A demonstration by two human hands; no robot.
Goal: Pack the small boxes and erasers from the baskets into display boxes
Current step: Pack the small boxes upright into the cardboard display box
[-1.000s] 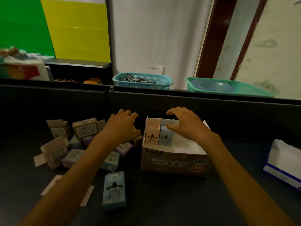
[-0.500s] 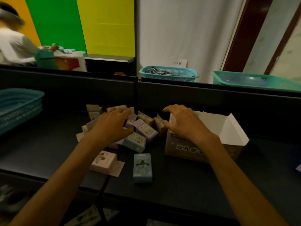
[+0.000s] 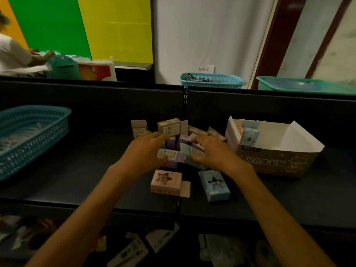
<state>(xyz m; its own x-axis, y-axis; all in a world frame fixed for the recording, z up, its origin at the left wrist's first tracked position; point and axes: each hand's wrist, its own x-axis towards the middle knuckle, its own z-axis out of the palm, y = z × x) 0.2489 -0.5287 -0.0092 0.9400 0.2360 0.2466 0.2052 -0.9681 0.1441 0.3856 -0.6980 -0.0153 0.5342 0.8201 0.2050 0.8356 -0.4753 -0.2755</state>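
Note:
A pile of small boxes (image 3: 169, 130) in purple, blue and tan lies on the dark table (image 3: 92, 170). My left hand (image 3: 144, 153) reaches onto the pile with fingers stretched out, touching a purple box (image 3: 169, 157). My right hand (image 3: 213, 153) curls its fingers and thumb round a light blue box (image 3: 189, 151) in the pile. A pink star-window box (image 3: 165, 182) and a blue one (image 3: 213, 185) lie apart, nearer to me. The open display box (image 3: 277, 162) stands to the right, with a blue box (image 3: 249, 135) and a pink one upright in its left corner.
A teal basket (image 3: 32, 135) sits at the table's left edge. Behind the dark partition (image 3: 269, 106) stand a teal basket (image 3: 212, 80) and a green one (image 3: 304, 85). A person in white works at the far left. Packaged goods lie on the shelf under the table.
The view has swung left and both hands have come together over the pile. My right hand has left the display box rim and closed on a light blue box.

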